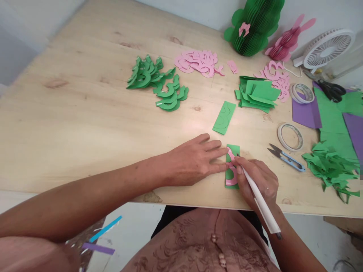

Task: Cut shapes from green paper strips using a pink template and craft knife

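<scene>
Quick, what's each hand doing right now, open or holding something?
Left hand: open, two fingertips at the pink cutout on a green paper piece.
Right hand: closed around a white pen.

PLACE: paper-craft work area, home or workshop unclear | LANDMARK: white fan (329, 49) | LEFT OF FAN: honeycomb paper figures (259, 32), heaps of cut shapes (198, 62) on wooden tabletop (99, 117) | NEARER THAN FAN: tape rolls (293, 96), scissors (329, 87), snips (288, 159), green scraps (330, 164), white pen (265, 211) in use | BEHIND FAN: plain pale wall (306, 6)
</scene>
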Available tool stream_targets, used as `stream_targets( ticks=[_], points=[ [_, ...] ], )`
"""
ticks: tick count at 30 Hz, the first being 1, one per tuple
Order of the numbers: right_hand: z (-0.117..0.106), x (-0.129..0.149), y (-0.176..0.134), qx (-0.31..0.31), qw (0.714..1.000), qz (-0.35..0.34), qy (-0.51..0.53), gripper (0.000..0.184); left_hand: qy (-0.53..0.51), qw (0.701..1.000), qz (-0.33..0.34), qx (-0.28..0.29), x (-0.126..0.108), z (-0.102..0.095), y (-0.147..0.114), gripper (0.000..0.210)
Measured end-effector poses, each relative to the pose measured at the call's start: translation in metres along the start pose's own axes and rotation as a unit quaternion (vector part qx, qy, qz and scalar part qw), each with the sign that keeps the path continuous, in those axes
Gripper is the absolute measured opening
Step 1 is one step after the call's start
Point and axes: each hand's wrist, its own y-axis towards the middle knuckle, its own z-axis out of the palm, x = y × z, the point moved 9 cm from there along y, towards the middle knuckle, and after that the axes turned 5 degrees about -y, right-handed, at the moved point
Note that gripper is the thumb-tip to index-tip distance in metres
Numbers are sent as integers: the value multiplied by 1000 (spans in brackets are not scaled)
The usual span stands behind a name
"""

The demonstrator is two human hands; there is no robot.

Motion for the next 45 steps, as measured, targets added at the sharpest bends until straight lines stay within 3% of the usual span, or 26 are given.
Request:
stream_targets(
  ticks=[26,37,45],
  points=[
    [2,-3,-3,11,1000,11,1,25,-7,1000,3,7,-1,-2,1,35],
    [0,-1,-2,-1,1000,2,-7,27,-16,1000,1,-18,-2,-5,0,35],
    [-1,1,-1,-3,1000,-4,-12,22,-14,1000,5,4,-1,2,0,38]
  ],
)
